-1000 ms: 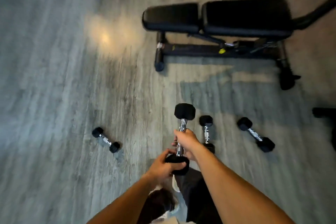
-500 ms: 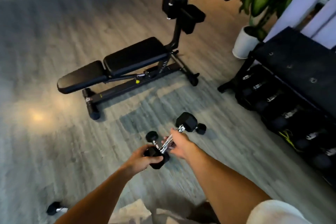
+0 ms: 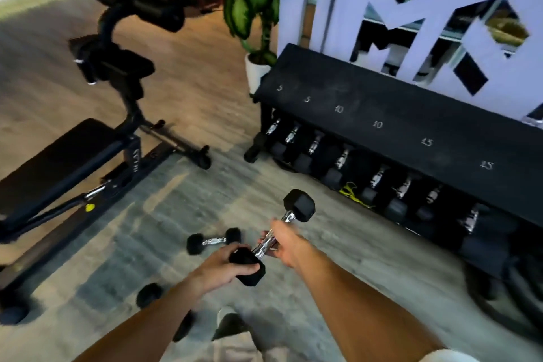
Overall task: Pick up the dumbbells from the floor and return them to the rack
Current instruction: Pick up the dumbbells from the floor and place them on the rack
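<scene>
One dumbbell (image 3: 271,239) in both hands; rack (image 3: 411,138) weights blurred.

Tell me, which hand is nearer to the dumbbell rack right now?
The right hand. It grips the handle of the held dumbbell, on the side toward the rack. The left hand cups the dumbbell's near head, farther from the rack.

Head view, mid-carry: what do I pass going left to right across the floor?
Workout bench → loose dumbbell on the floor → held dumbbell, left hand on its near head, right hand on the handle → dumbbell rack.
</scene>
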